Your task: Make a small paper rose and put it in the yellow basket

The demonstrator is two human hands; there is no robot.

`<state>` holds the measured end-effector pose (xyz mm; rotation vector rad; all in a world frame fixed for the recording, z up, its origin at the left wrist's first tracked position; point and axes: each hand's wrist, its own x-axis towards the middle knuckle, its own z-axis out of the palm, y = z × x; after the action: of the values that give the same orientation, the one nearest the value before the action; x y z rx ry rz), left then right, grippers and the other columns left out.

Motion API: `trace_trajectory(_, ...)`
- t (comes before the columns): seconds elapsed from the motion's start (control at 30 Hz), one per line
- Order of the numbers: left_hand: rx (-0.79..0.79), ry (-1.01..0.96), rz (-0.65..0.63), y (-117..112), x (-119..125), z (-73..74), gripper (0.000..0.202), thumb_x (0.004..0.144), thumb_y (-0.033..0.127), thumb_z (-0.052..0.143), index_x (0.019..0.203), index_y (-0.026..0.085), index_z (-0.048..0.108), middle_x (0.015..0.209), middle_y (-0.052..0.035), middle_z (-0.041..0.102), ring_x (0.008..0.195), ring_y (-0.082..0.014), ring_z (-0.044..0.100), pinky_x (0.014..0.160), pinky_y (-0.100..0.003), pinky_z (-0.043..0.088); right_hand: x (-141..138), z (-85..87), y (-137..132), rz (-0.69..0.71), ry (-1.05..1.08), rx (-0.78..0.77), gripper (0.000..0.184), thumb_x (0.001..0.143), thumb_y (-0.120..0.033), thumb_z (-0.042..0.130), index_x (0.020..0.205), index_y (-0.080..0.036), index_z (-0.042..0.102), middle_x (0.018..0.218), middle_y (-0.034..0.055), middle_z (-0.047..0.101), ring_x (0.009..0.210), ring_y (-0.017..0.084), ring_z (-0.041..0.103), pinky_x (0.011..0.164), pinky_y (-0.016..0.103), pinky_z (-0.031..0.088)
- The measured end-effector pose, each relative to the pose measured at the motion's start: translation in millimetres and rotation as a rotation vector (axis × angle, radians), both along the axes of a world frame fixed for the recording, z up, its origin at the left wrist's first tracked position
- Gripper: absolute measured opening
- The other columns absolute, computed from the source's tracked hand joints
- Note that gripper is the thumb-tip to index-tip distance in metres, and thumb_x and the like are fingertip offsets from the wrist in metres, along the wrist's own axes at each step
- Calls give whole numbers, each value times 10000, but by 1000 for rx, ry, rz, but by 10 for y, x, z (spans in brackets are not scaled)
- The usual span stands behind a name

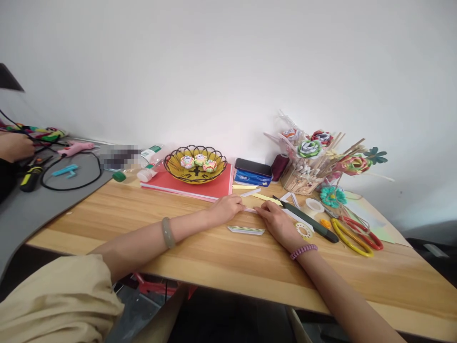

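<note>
A narrow pale paper strip stretches between my two hands, just above the wooden table. My left hand pinches its left end, fingers closed. On its right end, my right hand is closed too, partly hiding the paper. In front of them lies a folded striped paper strip with slanted ends. Behind my hands are yellow paper strips and another pale strip. A dark green craft knife lies right beside my right hand.
Scissors with red and yellow handles, a tape roll and a pot of paper flowers stand right. Behind, a woven basket holds paper flowers on red paper. Far left, another person's hand is near a pink glue gun.
</note>
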<state>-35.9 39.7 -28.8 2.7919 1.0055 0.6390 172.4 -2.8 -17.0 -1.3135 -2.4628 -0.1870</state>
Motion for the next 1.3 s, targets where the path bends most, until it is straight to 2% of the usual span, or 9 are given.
trace_trajectory(0.23, -81, -46, 3, -4, -18, 19, 300, 900, 262, 388, 935, 160, 668, 916, -72, 634, 901, -186, 548, 784, -290, 422, 21, -64, 48, -18, 100, -98, 237, 893, -282, 503, 1097, -176, 559, 1112, 69, 583, 902, 173, 594, 763, 371, 505)
trace_trajectory(0.37, -146, -99, -13, -5, -14, 106, 239, 861, 222, 462, 887, 173, 695, 890, -66, 666, 861, -181, 585, 774, -283, 440, 16, 0, 33, -6, 146, -149, 230, 893, -282, 504, 1086, -174, 564, 1102, 67, 587, 893, 170, 596, 757, 367, 507)
trace_trajectory(0.5, -242, -175, -18, -52, -54, 207, 153, 789, 178, 568, 859, 183, 704, 861, -34, 701, 792, -140, 625, 747, -226, 465, 7, 139, -46, 14, 212, -218, 196, 890, -261, 508, 1035, -149, 580, 993, 50, 622, 836, 158, 608, 730, 351, 508)
trace_trajectory(0.6, -297, -244, 28, -146, -123, 275, 226, 771, 241, 596, 965, 156, 674, 919, -59, 696, 745, -136, 635, 693, -222, 485, 0, 218, -118, 19, 254, -303, 135, 867, -214, 513, 940, -141, 599, 810, 31, 651, 703, 146, 608, 638, 292, 498)
trace_trajectory(0.7, -307, -305, 67, -264, -187, 345, 284, 790, 297, 569, 1025, 158, 646, 1013, -77, 666, 777, -140, 623, 714, -241, 488, 0, 255, -179, 32, 278, -376, 98, 840, -225, 527, 836, -163, 603, 732, 21, 643, 633, 144, 581, 577, 263, 470)
trace_trajectory(0.9, -293, -305, 4, -403, -204, 385, 197, 805, 230, 541, 935, 188, 683, 960, -60, 677, 922, -164, 593, 840, -272, 451, 33, 295, -251, 66, 295, -417, 108, 837, -254, 528, 828, -174, 600, 789, 36, 617, 688, 153, 568, 634, 270, 454)
trace_trajectory(1.0, -297, -300, -9, -382, -187, 372, 188, 813, 216, 531, 912, 189, 688, 937, -50, 684, 924, -155, 596, 847, -261, 449, 49, 327, -266, 85, 295, -435, 151, 856, -291, 504, 836, -182, 606, 804, 36, 624, 707, 153, 579, 647, 265, 463)
trace_trajectory(1.17, -292, -306, 81, -233, -171, 441, 200, 817, 170, 512, 924, 166, 680, 960, -58, 689, 845, -137, 624, 740, -222, 473, 97, 372, -263, 83, 284, -416, 191, 875, -287, 456, 883, -193, 623, 889, 44, 658, 809, 162, 607, 722, 267, 479)
trace_trajectory(1.3, -256, -261, 157, -45, -107, 556, 231, 825, 173, 483, 948, 176, 678, 917, -59, 702, 824, -163, 627, 746, -257, 455, 253, 442, -117, -19, 271, -313, 228, 874, -280, 427, 897, -177, 630, 918, 72, 669, 790, 182, 616, 692, 290, 485)
